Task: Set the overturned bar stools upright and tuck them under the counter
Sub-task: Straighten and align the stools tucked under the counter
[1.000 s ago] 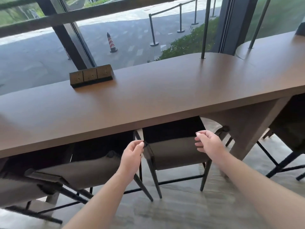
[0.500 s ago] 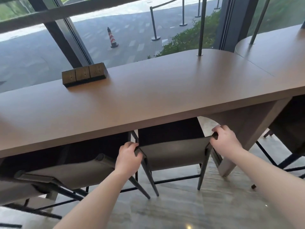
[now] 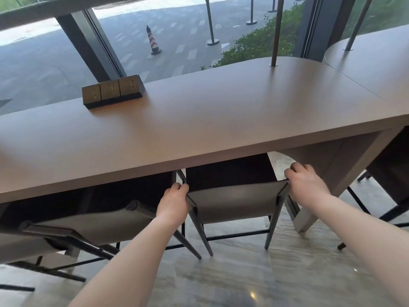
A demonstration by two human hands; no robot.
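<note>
Brown desk (image 3: 221, 120) overhangs the upright stool (image 3: 236, 202); our left hand (image 3: 174, 202) and right hand (image 3: 306, 185) curl round its backrest corners, so we can steer it squarely underneath.

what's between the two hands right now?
In the head view, the stool's backrest spans the gap: the left hand grips its left corner, the right hand its right corner. Nothing else lies between them.
</note>
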